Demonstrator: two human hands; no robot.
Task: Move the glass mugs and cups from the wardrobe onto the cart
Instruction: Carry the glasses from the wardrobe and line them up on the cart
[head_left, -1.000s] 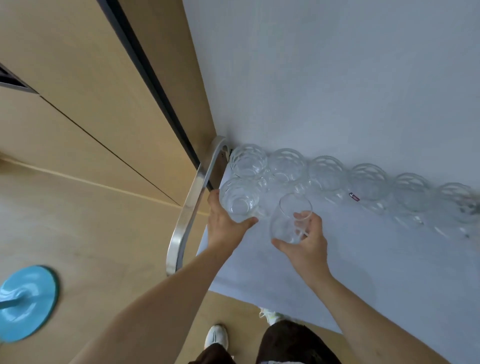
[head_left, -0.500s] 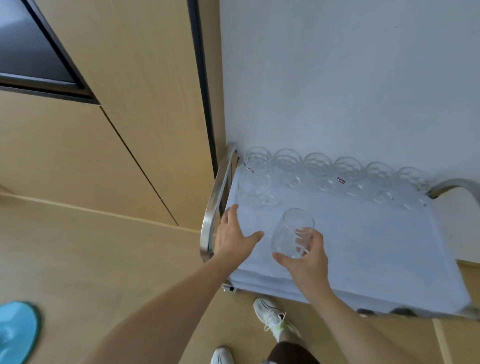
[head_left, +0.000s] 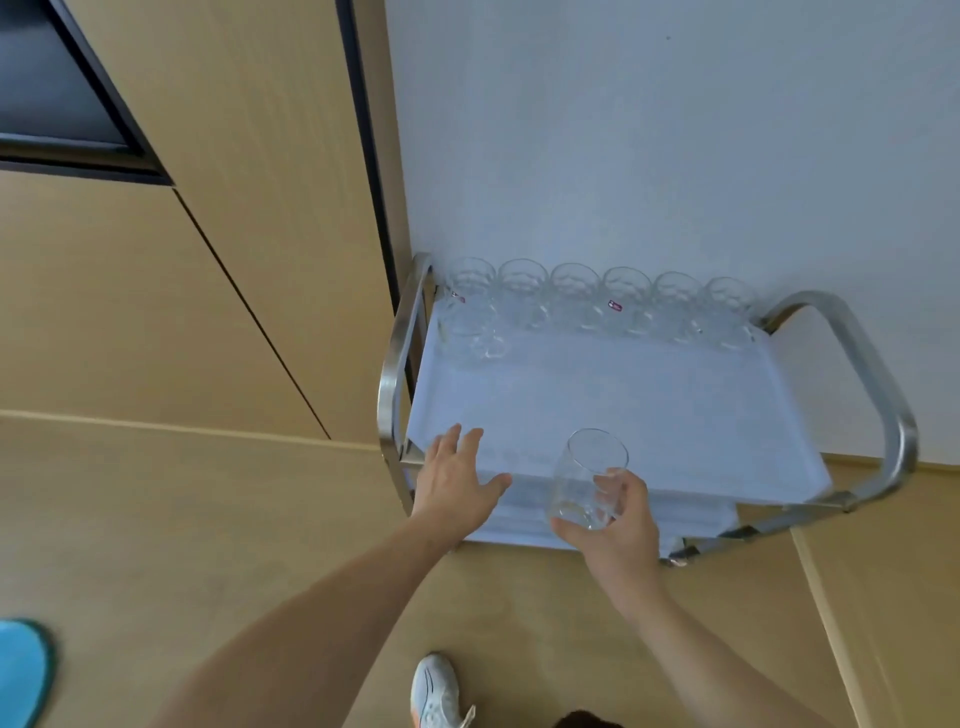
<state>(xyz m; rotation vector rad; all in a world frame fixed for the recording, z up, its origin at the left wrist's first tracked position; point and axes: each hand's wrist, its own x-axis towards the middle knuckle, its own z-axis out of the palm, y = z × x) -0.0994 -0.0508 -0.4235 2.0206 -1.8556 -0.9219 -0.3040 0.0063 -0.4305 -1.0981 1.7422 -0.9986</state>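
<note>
The right hand (head_left: 618, 525) holds a clear, smooth-walled glass cup (head_left: 584, 480), its fingers (head_left: 621, 480) curled round the lower part and the thumb under the base. The cup is tilted, its open mouth turned away from the person, and it hangs over the near edge of the metal cart with curved silver handles (head_left: 392, 374), not set down.

The left hand (head_left: 454, 480) holds nothing; its fingers (head_left: 462, 441) are spread wide and straight, palm down, over the near left corner of the pale blue cloth (head_left: 623, 415) that covers the cart's top. Whether the palm touches the cloth cannot be told.

Along the far edge of the cloth, against the white wall (head_left: 649, 130), stands a row of six clear patterned glass mugs (head_left: 602, 301), side by side and upright. A seventh clear glass mug (head_left: 475, 340) stands just in front of the row's left end.

To the left of the cart rise the light wooden wardrobe panels (head_left: 208, 208), with a dark opening at the upper left. The floor is light wood (head_left: 182, 519). A white sneaker (head_left: 434, 691) shows at the bottom, and a round turquoise object (head_left: 21, 670) lies at the lower left edge.
</note>
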